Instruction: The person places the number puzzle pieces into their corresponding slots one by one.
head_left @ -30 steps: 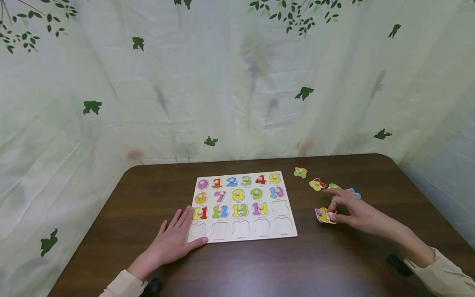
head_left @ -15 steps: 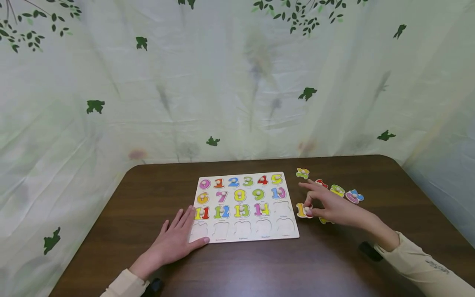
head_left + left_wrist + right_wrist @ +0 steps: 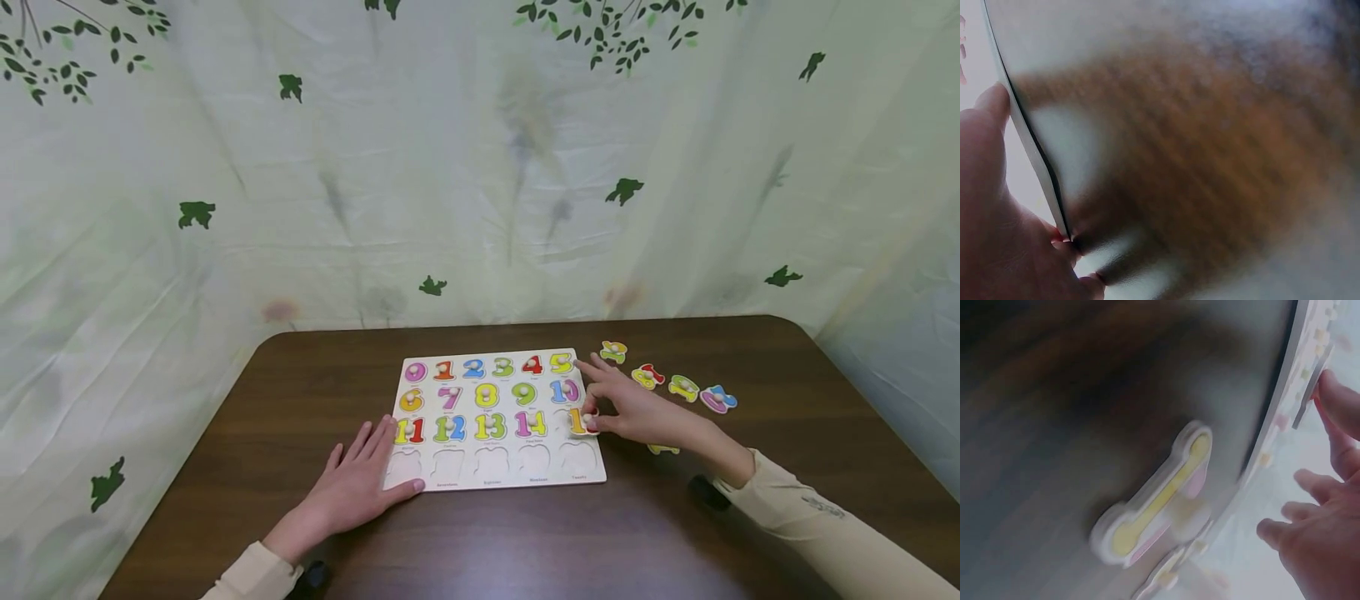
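Observation:
A white number puzzle board (image 3: 513,477) lies on the table, with knobbed pieces from 0 to 14 in its upper rows. Empty recesses show at the right of the third row and along the bottom row. My left hand (image 3: 352,479) lies spread on the board's left edge, thumb at its front corner. Between thumb and index finger, my right hand (image 3: 637,408) pinches a puzzle piece (image 3: 576,421) with a yellow 1 and some red; its second digit is mostly hidden by the fingertips. This piece overlaps the third row's empty recess, and in the right wrist view it stands tilted.
To the right of the board lie loose number pieces: one yellow and green (image 3: 613,351), one yellow and red (image 3: 648,377), one green (image 3: 683,387), one purple and blue (image 3: 718,398). Another piece (image 3: 663,449) is partly hidden below my right forearm. A leaf-printed curtain (image 3: 450,167) hangs behind the table.
My right hand has carried the pinched piece leftward from the loose pieces, across the table and over the board's right side. My left hand has stayed at the board's left edge.

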{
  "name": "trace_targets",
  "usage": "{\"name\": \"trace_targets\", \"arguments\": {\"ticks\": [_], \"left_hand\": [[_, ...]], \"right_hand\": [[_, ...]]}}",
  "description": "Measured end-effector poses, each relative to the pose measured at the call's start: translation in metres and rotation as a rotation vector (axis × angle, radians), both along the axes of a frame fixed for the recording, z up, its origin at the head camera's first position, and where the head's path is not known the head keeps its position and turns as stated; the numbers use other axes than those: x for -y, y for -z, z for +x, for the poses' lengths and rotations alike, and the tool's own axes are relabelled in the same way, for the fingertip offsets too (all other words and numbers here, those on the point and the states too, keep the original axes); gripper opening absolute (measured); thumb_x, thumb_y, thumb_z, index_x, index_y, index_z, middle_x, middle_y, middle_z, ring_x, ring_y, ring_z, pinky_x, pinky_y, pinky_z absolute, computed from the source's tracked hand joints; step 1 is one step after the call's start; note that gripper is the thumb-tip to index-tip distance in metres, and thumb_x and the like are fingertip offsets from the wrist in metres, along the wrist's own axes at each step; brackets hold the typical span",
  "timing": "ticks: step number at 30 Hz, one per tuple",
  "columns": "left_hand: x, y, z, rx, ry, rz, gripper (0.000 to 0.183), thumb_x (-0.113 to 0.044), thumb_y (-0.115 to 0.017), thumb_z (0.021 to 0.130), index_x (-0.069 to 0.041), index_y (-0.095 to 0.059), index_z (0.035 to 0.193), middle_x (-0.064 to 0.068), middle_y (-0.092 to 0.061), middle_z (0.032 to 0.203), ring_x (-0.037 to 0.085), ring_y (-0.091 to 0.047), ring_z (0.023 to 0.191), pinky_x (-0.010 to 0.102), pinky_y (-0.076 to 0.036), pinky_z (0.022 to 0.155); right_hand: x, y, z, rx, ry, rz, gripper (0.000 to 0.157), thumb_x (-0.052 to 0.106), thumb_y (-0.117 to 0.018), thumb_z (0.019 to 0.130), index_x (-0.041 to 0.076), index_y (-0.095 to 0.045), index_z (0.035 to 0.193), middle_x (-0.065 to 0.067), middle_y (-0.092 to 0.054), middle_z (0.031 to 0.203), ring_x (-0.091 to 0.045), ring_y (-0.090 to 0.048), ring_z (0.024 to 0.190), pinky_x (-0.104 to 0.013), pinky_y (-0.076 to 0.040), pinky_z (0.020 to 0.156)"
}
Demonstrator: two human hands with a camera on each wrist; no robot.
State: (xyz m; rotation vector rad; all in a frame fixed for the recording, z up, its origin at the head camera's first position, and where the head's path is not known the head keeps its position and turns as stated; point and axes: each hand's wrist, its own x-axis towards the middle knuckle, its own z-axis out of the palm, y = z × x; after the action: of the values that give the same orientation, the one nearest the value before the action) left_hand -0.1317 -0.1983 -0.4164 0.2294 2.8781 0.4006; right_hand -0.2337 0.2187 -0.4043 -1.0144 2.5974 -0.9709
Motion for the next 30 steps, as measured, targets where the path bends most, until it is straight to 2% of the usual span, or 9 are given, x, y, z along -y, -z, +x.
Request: {"name": "trace_targets", "arguments": {"ticks": [4,13,21,27,30], "left_hand": [[0.000,0.000,0.001,0.003,0.000,0.000,0.111,-0.079,-0.052,0.081,-0.003,-0.019,0.156,0.015,-0.019,0.162,0.039,-0.013,0.147,0.071,-0.013,0.107],[-0.001,0.002,0.000,0.017,0.002,-0.004,0.113,-0.080,-0.051,0.081,-0.003,-0.018,0.157,0.014,-0.018,0.162,0.039,-0.011,0.147,0.070,-0.012,0.108],[-0.001,0.001,0.000,0.001,0.006,-0.006,0.113,-0.080,-0.050,0.081,-0.003,-0.019,0.157,0.015,-0.019,0.162,0.039,-0.013,0.147,0.071,-0.013,0.107],[-0.001,0.000,0.000,0.005,0.001,-0.011,0.112,-0.079,-0.051,0.081,-0.003,-0.018,0.157,0.015,-0.019,0.161,0.039,-0.013,0.147,0.071,-0.013,0.107],[0.000,0.000,0.000,0.007,-0.001,-0.008,0.112,-0.078,-0.052,0.082,-0.003,-0.019,0.157,0.016,-0.020,0.161,0.040,-0.013,0.147,0.071,-0.012,0.107]], "right_hand": [[0.011,0.001,-0.004,-0.016,-0.011,0.037,0.021,0.008,-0.076,0.086,0.023,-0.062,0.081,-0.020,-0.031,0.156,-0.045,-0.005,0.146,-0.066,-0.013,0.111],[0.022,0.001,-0.007,-0.010,-0.051,0.073,0.019,0.007,-0.076,0.086,0.019,-0.063,0.078,-0.025,-0.031,0.154,-0.046,-0.010,0.146,-0.060,-0.019,0.112],[0.025,-0.005,-0.006,-0.048,-0.056,0.162,0.022,0.007,-0.077,0.085,0.019,-0.062,0.075,-0.025,-0.034,0.152,-0.045,-0.015,0.145,-0.055,-0.027,0.111],[0.021,-0.005,-0.012,-0.021,-0.059,0.170,0.015,0.006,-0.076,0.086,0.020,-0.070,0.084,-0.023,-0.033,0.154,-0.047,-0.013,0.145,-0.059,-0.027,0.110],[0.015,-0.005,-0.017,-0.028,-0.067,0.150,0.021,0.003,-0.075,0.085,0.022,-0.076,0.095,-0.021,-0.033,0.154,-0.050,-0.014,0.143,-0.062,-0.026,0.109]]}}
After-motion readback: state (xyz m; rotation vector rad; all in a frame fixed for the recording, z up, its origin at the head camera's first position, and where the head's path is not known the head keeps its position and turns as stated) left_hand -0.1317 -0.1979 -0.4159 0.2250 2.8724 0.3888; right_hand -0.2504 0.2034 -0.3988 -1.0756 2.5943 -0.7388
